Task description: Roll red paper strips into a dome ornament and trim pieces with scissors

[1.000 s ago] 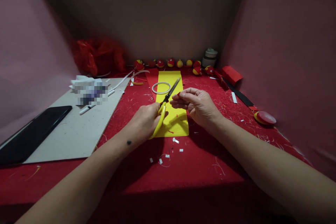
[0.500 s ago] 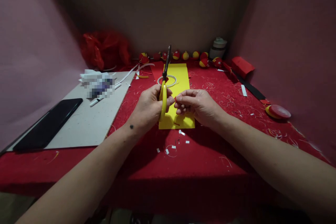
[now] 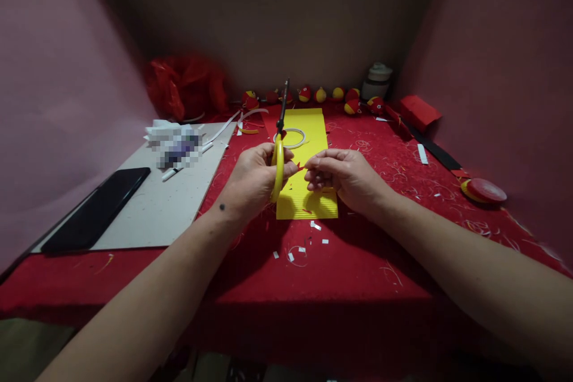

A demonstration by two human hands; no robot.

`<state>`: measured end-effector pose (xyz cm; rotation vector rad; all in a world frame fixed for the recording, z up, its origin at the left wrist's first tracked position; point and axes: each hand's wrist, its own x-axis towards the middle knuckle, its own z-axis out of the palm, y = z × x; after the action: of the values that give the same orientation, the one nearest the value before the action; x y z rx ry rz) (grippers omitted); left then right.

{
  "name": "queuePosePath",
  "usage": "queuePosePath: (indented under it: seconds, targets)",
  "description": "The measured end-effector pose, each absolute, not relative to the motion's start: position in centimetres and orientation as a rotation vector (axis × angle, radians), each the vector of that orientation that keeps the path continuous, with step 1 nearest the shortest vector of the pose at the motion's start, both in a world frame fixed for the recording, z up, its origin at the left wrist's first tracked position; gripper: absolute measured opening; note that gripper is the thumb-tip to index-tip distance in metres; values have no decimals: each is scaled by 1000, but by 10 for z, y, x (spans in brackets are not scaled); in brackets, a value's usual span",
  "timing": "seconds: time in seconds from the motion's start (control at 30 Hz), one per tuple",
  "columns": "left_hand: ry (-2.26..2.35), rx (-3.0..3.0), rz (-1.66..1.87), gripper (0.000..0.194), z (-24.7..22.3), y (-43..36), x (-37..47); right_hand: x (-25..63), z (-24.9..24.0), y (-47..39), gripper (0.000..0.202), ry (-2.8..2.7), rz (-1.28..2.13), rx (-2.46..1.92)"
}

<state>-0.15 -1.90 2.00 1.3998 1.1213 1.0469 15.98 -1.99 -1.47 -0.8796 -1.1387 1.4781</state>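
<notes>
My left hand (image 3: 257,176) is closed round the yellow handles of a pair of scissors (image 3: 278,161), whose dark blades point up and away. A small red pointed scrap (image 3: 300,167) sits at my left fingertips, with its slim end at the pinched thumb and forefinger of my right hand (image 3: 342,176). Under both hands lies a yellow ridged sheet (image 3: 308,131), with a few tiny red bits on it. Behind the scissors a white ring-shaped roll of tape (image 3: 299,144) rests on the sheet.
Several red-and-yellow balls (image 3: 304,94) line the back. At left, a grey board (image 3: 174,215) carries a black phone (image 3: 101,209) and a pen (image 3: 172,174). To the right are a red box (image 3: 419,112) and a tape roll (image 3: 487,190). Threads and white snippets litter the red cloth (image 3: 358,274).
My right hand has drawn slightly rightward from my left, and more of the red scrap shows between them. The whole view has shifted a little. The scissors remain in my left hand.
</notes>
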Motion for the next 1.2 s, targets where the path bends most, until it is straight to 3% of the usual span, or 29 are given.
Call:
queuePosePath:
  seconds: [0.8,1.2]
  targets:
    - [1177,1550,935,19,20,-19,-1,155,-10,-26,8,-1289,1393,-961]
    - [1142,1437,991,17,14,-10,-8,157,-11,-24,17,-1342,1318,-980]
